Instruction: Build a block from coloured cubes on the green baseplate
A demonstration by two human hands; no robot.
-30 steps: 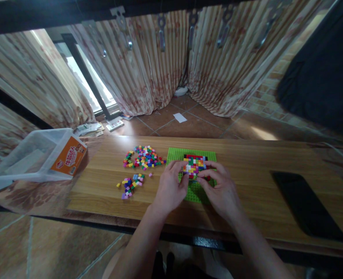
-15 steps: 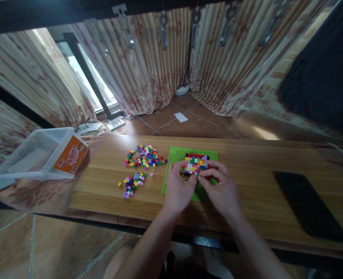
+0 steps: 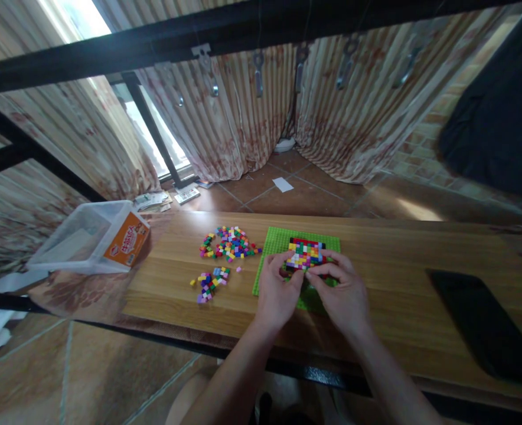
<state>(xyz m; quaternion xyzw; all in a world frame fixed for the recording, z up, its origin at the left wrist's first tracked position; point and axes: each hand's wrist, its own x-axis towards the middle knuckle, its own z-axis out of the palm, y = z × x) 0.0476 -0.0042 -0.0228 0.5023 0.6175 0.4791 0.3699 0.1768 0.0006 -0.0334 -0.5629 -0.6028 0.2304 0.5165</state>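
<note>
A multicoloured toy-brick build (image 3: 304,255), with red and black along its far edge, sits on a green studded baseplate (image 3: 273,239). My left hand (image 3: 279,289) curves around the near left side of the build, its fingers closed against the edge. My right hand (image 3: 343,292) is at the near right side, thumb and index finger pinched close to the left thumb. Whatever lies between those right fingertips is too small and hidden to make out. The build's near edge is partly covered by both hands.
Loose coloured bricks lie in a larger pile (image 3: 232,242) and a smaller pile (image 3: 210,283) left of the baseplate. A clear plastic box (image 3: 81,236) with an orange label stands at the far left. To the right is a flat black slab (image 3: 478,319) on the wooden tabletop (image 3: 394,260).
The camera view has shifted, so the whole scene sits a little further right and lower. Both hands stay at the build's near side, with only slight finger movement.
</note>
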